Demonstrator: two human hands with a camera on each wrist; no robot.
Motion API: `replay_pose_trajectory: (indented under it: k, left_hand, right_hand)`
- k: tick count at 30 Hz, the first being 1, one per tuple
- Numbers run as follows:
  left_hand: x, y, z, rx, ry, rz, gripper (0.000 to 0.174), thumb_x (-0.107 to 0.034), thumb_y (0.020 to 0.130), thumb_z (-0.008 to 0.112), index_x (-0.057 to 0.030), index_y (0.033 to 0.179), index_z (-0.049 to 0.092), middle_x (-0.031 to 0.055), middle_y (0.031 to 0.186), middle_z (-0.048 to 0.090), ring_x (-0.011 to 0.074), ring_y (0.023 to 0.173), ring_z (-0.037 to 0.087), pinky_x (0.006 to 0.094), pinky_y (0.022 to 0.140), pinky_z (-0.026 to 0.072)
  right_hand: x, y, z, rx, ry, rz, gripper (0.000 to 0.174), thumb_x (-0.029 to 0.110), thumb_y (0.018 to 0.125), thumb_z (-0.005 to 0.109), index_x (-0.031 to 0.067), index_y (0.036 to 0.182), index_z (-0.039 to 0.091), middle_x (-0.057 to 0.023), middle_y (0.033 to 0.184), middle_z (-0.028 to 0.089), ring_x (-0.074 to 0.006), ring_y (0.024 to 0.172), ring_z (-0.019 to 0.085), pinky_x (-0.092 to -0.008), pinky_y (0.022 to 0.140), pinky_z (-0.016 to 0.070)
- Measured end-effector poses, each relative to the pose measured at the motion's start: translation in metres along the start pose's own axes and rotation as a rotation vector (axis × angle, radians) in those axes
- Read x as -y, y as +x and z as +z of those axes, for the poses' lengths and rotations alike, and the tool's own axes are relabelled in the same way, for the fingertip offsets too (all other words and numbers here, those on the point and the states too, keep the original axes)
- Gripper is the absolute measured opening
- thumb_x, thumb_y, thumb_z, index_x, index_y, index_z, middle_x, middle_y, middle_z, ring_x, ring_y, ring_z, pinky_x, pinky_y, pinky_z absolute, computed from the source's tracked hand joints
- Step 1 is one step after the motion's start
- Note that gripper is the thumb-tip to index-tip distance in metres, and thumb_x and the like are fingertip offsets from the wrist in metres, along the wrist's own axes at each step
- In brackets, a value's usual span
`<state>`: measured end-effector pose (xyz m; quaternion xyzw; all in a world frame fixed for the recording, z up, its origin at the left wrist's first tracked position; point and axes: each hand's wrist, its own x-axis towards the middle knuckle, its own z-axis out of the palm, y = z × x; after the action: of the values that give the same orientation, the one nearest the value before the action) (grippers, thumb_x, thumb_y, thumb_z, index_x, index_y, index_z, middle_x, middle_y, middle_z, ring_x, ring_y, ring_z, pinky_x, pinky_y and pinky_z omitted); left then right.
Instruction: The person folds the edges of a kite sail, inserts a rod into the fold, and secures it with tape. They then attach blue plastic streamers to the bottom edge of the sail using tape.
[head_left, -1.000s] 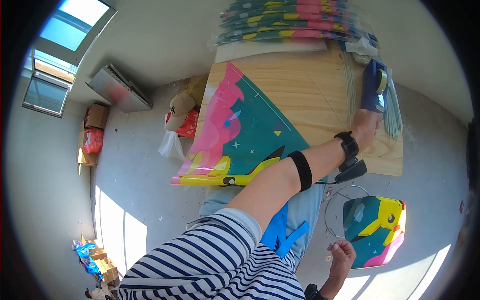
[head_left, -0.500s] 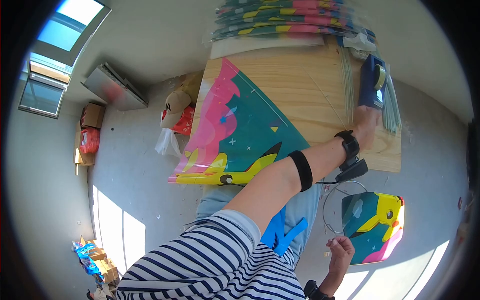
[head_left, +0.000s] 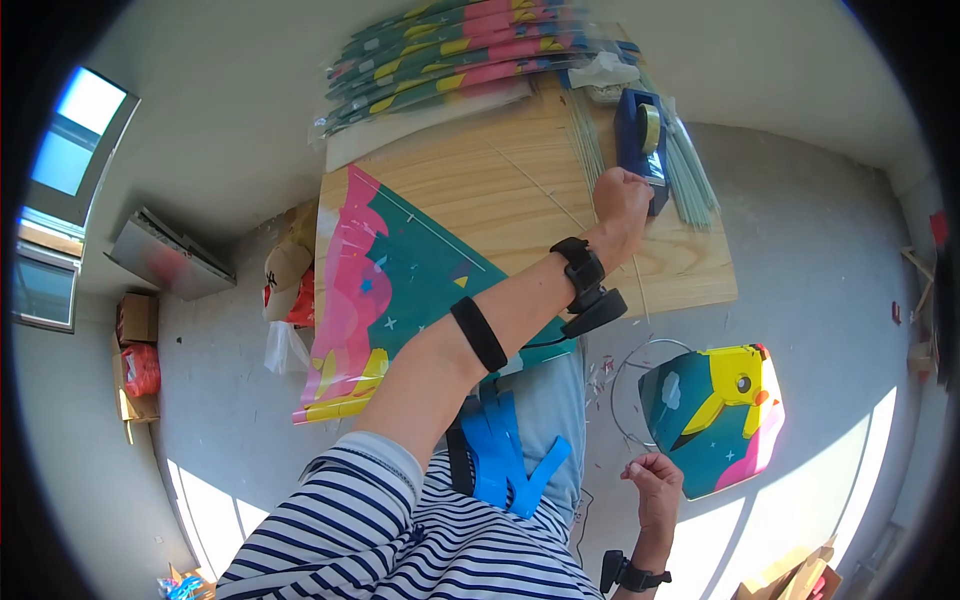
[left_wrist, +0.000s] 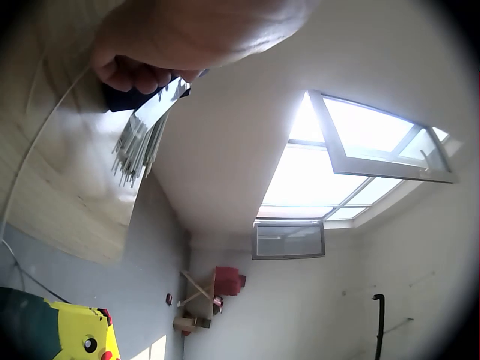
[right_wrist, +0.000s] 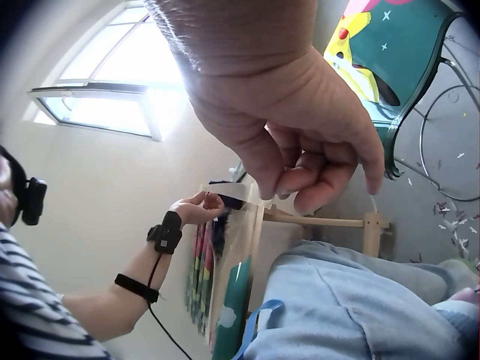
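Observation:
In the head view my left hand (head_left: 622, 205) is at the lower end of a dark blue tape dispenser (head_left: 628, 130), which holds a roll of clear tape (head_left: 650, 128). Its fingers are curled around the end of a shiny strip of tape (left_wrist: 159, 106), seen in the left wrist view. Lower down, apart from the table, is my right hand (head_left: 655, 485), fingers bent inward. A tiny pale bit shows by its fingertips in the right wrist view; I cannot tell whether they pinch it. A triangular printed kite sheet (head_left: 425, 265) lies under my left forearm.
Thin pale rods (head_left: 690, 170) lie beside the dispenser on the wooden table (head_left: 690, 275). Packed kite sheets (head_left: 450, 60) are stacked at the back. One thin stick (head_left: 540, 187) lies across the wood. A folded printed sheet (head_left: 715, 420) sits at the right, by a wire ring (head_left: 620, 400).
The head view has turned, so the table appears further left. My left hand has shifted up alongside the dispenser's near end, its fingers now showing. The right hand keeps nearly the same pose.

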<state>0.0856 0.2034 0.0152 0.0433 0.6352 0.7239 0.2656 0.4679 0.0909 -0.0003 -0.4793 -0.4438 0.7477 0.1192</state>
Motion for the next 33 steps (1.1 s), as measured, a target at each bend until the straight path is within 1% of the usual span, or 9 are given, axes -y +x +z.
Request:
replay_pose_trajectory:
  k: [1,2,4,5,7,13,16,19,33]
  left_hand:
    - [-0.004,0.003,-0.001,-0.064,0.161,0.167,0.005,0.000,0.078,0.061,-0.0025,0.080,0.065,0.0063,0.072,0.065,0.0185,0.065,0.063,0.0348,0.058,0.0477]
    - [-0.008,0.007,-0.003,-0.056,0.163,0.171,0.005,0.000,0.078,0.061,-0.0025,0.080,0.065,0.0063,0.072,0.065,0.0185,0.065,0.063,0.0348,0.058,0.0477]
    - [-0.023,0.016,-0.008,0.096,0.499,0.633,0.012,0.003,0.078,0.057,0.0005,0.085,0.067,0.0118,0.077,0.067,0.0265,0.071,0.065,0.0388,0.065,0.0507]
    - [-0.028,0.023,-0.009,0.103,0.498,0.636,0.012,0.003,0.078,0.057,0.0005,0.085,0.067,0.0118,0.077,0.067,0.0265,0.071,0.065,0.0388,0.065,0.0507]
    - [-0.036,0.039,-0.011,0.153,0.821,1.055,0.017,0.003,0.077,0.054,-0.0002,0.086,0.068,0.0148,0.086,0.068,0.0327,0.082,0.065,0.0417,0.074,0.0513]
    - [-0.062,0.055,-0.013,0.348,1.219,1.217,0.020,0.004,0.073,0.056,-0.0038,0.085,0.070,0.0128,0.094,0.068,0.0320,0.097,0.062,0.0423,0.089,0.0488]
    - [-0.064,0.056,-0.015,0.290,1.291,1.329,0.019,0.003,0.075,0.057,-0.0044,0.085,0.070,0.0106,0.097,0.067,0.0292,0.102,0.061,0.0453,0.097,0.0445]
    - [-0.067,0.067,-0.015,0.297,1.281,1.287,0.019,0.003,0.076,0.056,-0.0055,0.085,0.071,0.0088,0.099,0.066,0.0272,0.105,0.060,0.0490,0.102,0.0404]
    - [-0.068,0.104,0.004,0.202,1.260,1.254,0.012,-0.015,0.080,0.067,-0.0055,0.073,0.066,0.0103,0.083,0.065,0.0310,0.084,0.062,0.0444,0.090,0.0449]
  right_hand:
    - [0.001,0.000,0.000,0.007,-0.002,-0.003,0.006,-0.002,0.077,0.066,-0.0008,0.083,0.067,-0.0072,0.073,0.066,-0.0163,0.067,0.064,-0.0287,0.071,0.0519]
    - [0.000,0.000,0.000,0.003,0.005,-0.007,0.006,-0.002,0.077,0.066,-0.0008,0.083,0.067,-0.0072,0.073,0.066,-0.0163,0.067,0.064,-0.0287,0.071,0.0519]
    - [-0.001,0.000,-0.002,0.012,0.022,0.006,0.005,-0.002,0.077,0.067,-0.0006,0.082,0.067,-0.0073,0.073,0.066,-0.0164,0.067,0.065,-0.0289,0.070,0.0524]
    - [-0.001,0.000,-0.002,0.007,0.026,0.003,0.005,-0.002,0.077,0.067,-0.0006,0.082,0.067,-0.0073,0.073,0.066,-0.0164,0.067,0.065,-0.0289,0.070,0.0524]
    - [0.000,-0.001,-0.003,0.018,0.021,0.002,0.005,-0.002,0.077,0.067,-0.0003,0.082,0.067,-0.0075,0.073,0.066,-0.0165,0.067,0.065,-0.0291,0.070,0.0528]
    - [0.003,-0.001,-0.005,0.013,0.040,0.037,0.006,-0.001,0.077,0.069,-0.0007,0.083,0.067,-0.0079,0.073,0.067,-0.0166,0.067,0.065,-0.0287,0.070,0.0526]
    - [0.008,-0.002,-0.003,0.013,0.031,0.036,0.007,0.000,0.077,0.069,-0.0011,0.084,0.067,-0.0083,0.073,0.067,-0.0167,0.068,0.065,-0.0283,0.071,0.0523]
    - [0.016,-0.002,0.001,0.034,0.049,0.013,0.006,-0.001,0.078,0.069,-0.0012,0.084,0.067,-0.0084,0.073,0.067,-0.0166,0.068,0.065,-0.0281,0.071,0.0522]
    - [0.011,0.024,0.006,0.044,0.038,0.002,0.005,0.000,0.079,0.068,-0.0004,0.084,0.067,-0.0070,0.073,0.067,-0.0158,0.068,0.066,-0.0279,0.071,0.0528]
